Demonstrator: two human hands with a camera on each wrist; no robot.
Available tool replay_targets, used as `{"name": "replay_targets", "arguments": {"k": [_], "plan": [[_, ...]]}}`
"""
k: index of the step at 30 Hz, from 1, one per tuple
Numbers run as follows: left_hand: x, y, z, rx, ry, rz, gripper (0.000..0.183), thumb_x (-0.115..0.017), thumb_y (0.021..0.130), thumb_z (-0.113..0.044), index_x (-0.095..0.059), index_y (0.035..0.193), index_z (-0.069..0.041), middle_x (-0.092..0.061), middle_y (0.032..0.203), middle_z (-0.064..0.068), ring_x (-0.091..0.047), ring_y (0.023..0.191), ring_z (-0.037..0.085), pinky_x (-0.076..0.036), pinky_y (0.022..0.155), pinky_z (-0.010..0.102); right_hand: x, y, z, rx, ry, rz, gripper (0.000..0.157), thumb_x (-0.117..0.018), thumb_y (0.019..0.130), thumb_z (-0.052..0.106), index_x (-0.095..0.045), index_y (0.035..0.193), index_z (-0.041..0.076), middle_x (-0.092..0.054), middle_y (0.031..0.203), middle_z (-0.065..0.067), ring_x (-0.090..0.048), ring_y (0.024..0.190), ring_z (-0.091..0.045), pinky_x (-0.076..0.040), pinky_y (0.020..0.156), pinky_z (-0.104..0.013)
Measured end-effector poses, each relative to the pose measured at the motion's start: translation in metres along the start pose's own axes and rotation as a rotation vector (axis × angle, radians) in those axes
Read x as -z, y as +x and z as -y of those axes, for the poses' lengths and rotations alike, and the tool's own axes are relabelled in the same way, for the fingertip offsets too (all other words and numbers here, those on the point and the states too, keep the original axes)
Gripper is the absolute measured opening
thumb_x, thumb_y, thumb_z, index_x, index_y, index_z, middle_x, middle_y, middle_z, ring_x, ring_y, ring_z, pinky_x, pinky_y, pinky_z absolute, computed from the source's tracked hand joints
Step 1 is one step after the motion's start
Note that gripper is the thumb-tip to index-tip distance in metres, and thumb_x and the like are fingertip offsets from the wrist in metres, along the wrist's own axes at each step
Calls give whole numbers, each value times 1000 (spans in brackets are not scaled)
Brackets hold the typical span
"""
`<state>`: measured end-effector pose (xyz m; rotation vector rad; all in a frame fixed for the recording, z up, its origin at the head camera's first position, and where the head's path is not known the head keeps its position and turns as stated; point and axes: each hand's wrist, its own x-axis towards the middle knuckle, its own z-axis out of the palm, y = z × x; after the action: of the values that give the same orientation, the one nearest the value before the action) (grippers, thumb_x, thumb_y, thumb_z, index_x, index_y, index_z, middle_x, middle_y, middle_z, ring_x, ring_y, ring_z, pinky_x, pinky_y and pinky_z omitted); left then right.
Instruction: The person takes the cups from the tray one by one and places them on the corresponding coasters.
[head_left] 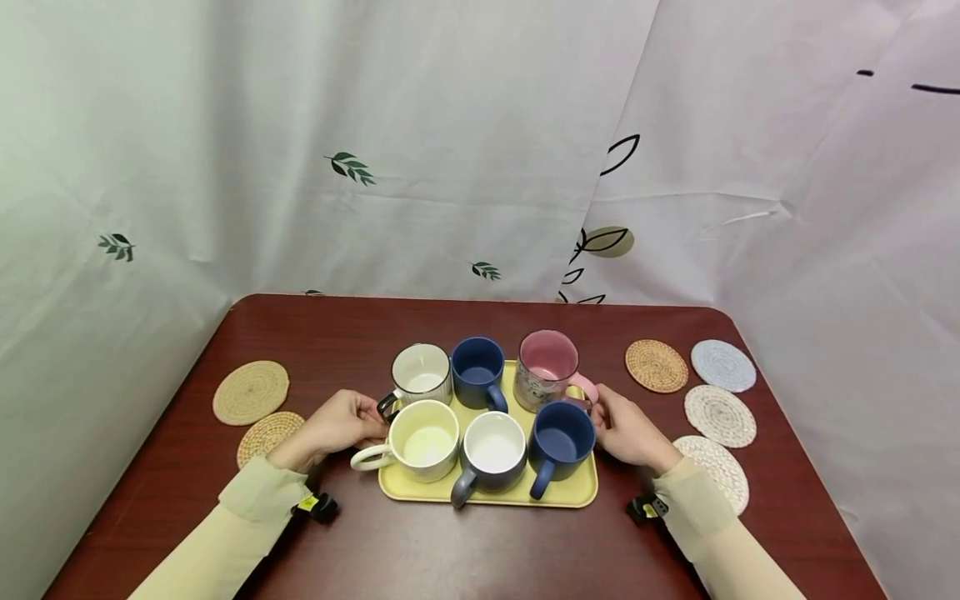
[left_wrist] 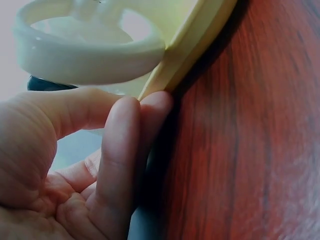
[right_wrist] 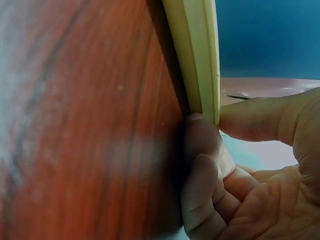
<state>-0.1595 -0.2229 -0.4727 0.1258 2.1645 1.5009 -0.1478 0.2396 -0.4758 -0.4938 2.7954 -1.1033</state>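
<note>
A yellow tray [head_left: 581, 487] lies in the middle of the table with several mugs on it. In the back row are a white mug with a dark rim [head_left: 422, 372], a blue mug [head_left: 477, 364] and a pink-lined patterned mug [head_left: 546, 367]. The front row has a cream mug [head_left: 425, 442], a grey mug with white inside [head_left: 492, 454] and another blue mug [head_left: 561, 437]. My left hand [head_left: 341, 427] pinches the tray's left edge [left_wrist: 182, 50], below the cream mug's handle [left_wrist: 90, 67]. Between thumb and curled fingers, my right hand [head_left: 632, 427] grips the right edge [right_wrist: 200, 65].
Two woven coasters, one beige [head_left: 251, 392] and one tan [head_left: 270, 433], lie at the left. On the right are a tan coaster [head_left: 656, 366], a pale blue one [head_left: 723, 365] and two whitish ones [head_left: 720, 415]. A white curtain [head_left: 450, 167] hangs behind the table [head_left: 360, 550].
</note>
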Motion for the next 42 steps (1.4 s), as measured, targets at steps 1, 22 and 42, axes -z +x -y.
{"name": "replay_targets", "arguments": {"k": [1, 22, 42], "plan": [[0, 0, 0, 2, -2, -2, 10, -74, 86, -2, -68, 85, 5, -70, 71, 2, -68, 60, 6, -57, 57, 22, 0, 0, 0, 0, -1, 0, 21, -59, 83, -9, -50, 88, 9, -48, 71, 5, -46, 62, -4, -37, 61, -21], [-8, -1, -2, -39, 134, -72, 6, -74, 77, -2, -69, 79, 1, -66, 65, -2, -60, 57, 8, -51, 54, 22, 4, -3, -2, -32, 38, 44, 17, -62, 85, -6, -51, 91, 6, -53, 68, 3, -49, 59, -6, -41, 58, -21], [-6, -5, 0, -46, 154, -74, 9, -77, 78, -3, -69, 77, -1, -66, 63, -2, -60, 55, 7, -52, 53, 22, 2, -2, -2, 21, 47, 20, 20, -63, 82, -7, -52, 90, 7, -50, 68, 5, -47, 61, -3, -39, 59, -21]]}}
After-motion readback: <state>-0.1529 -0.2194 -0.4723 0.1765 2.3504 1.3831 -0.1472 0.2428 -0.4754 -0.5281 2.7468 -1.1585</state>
